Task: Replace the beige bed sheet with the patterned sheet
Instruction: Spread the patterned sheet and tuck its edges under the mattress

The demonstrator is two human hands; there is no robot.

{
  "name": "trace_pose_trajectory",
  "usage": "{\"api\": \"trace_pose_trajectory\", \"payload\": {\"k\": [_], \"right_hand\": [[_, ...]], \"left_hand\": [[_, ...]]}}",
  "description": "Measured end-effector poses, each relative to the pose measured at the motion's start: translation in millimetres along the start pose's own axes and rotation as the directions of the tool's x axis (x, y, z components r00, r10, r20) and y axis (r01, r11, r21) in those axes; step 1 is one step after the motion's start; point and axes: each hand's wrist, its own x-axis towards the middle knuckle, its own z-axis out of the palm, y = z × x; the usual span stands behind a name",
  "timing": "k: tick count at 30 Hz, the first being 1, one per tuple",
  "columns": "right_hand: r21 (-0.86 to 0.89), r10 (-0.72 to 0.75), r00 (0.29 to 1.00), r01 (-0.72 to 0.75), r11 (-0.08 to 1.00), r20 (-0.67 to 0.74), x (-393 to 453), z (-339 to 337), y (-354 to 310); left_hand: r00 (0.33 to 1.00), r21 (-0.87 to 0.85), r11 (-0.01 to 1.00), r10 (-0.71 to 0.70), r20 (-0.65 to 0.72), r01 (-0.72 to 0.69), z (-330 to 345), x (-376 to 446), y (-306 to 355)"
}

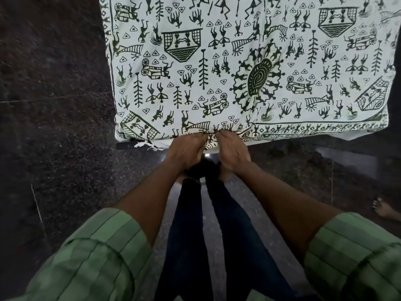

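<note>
Head view looks straight down at the foot of a bed, where the patterned sheet (238, 68) lies spread over the mattress. The cloth is a pale, thin cotton with a dark green print: stick figures, fir-like trees, carts with spoked wheels, netted huts, small triangles, and a large ring of dancers around a spiral oval. A narrow printed band of small figures runs along its near and left edges. The sheet lies mostly flat, with soft creases gathering toward the middle of the near edge.

At that gathered spot both hands meet side by side. The left hand (186, 151) and the right hand (233, 152) each have their fingers (201, 137) curled over the mattress edge and pinching a fold of the patterned sheet, the knuckles nearly touching. The cloth bunches into small pleats between them.

Just left of the left hand a frayed white scrap (144, 145) hangs below the sheet's hem, against a dark strip of bed frame (125, 146).

Rolled green sleeves (93, 253) with fine stripes frame the bare forearms; dark trousers (186, 235) hang straight below. The floor (54, 105) is polished dark speckled stone with thin joints. A bare foot (385, 208) shows at the right edge.
</note>
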Motion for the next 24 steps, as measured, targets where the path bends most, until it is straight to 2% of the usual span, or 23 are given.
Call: {"api": "trace_pose_trajectory", "payload": {"k": [2, 4, 6, 8, 10, 13, 16, 20, 22, 24], "right_hand": [[0.003, 0.078, 0.991, -0.079, 0.997, 0.106, 23.8, -5.1, -6.6], [-0.004, 0.129, 0.953, -0.133, 0.991, 0.273, 48.1, -15.2, -11.0], [-0.029, 0.135, 0.894, -0.135, 0.99, 0.428, 70.9, -25.5, -10.0], [-0.049, 0.124, 0.862, -0.115, 0.992, 0.492, 81.5, -36.3, -7.8], [-0.075, 0.081, 0.907, -0.054, 0.996, 0.414, 70.6, -37.6, -3.8], [-0.121, -0.025, 0.984, 0.047, 0.992, 0.176, 20.8, -20.6, 3.2], [-0.171, -0.057, 0.996, 0.067, 0.983, 0.062, 2.0, -8.5, 4.8], [-0.314, -0.1, 0.993, 0.112, 0.943, 0.056, 22.9, -12.9, -0.5], [-0.282, -0.098, 0.993, 0.11, 0.953, 0.059, 27.9, -22.1, -0.8], [-0.253, -0.034, 0.999, 0.04, 0.967, 0.028, 34.1, -27.9, -1.9]], "left_hand": [[0.993, 0.0, 0.997, -0.083, 0.083, 0.083, -4.3, 11.4, 1.5], [0.972, -0.006, 0.985, -0.168, 0.162, 0.171, -7.3, 23.4, 5.9], [0.942, 0.026, 0.972, -0.235, 0.238, 0.235, -9.0, 39.0, 9.3], [0.92, 0.022, 0.965, -0.257, 0.297, 0.263, -12.0, 51.8, 7.9], [0.906, 0.003, 0.962, -0.257, 0.335, 0.272, -17.2, 60.1, 3.5], [0.907, -0.042, 0.972, -0.201, 0.37, 0.232, -18.3, 65.6, -4.9], [0.93, -0.032, 0.981, -0.173, 0.324, 0.193, -16.7, 62.0, -5.3], [0.953, -0.031, 0.963, -0.259, 0.159, 0.267, -12.0, 50.7, 1.1], [0.952, -0.053, 0.951, -0.301, 0.063, 0.304, -11.1, 41.6, 5.0], [0.957, -0.047, 0.956, -0.291, -0.011, 0.29, -10.6, 32.3, 6.8]]}}
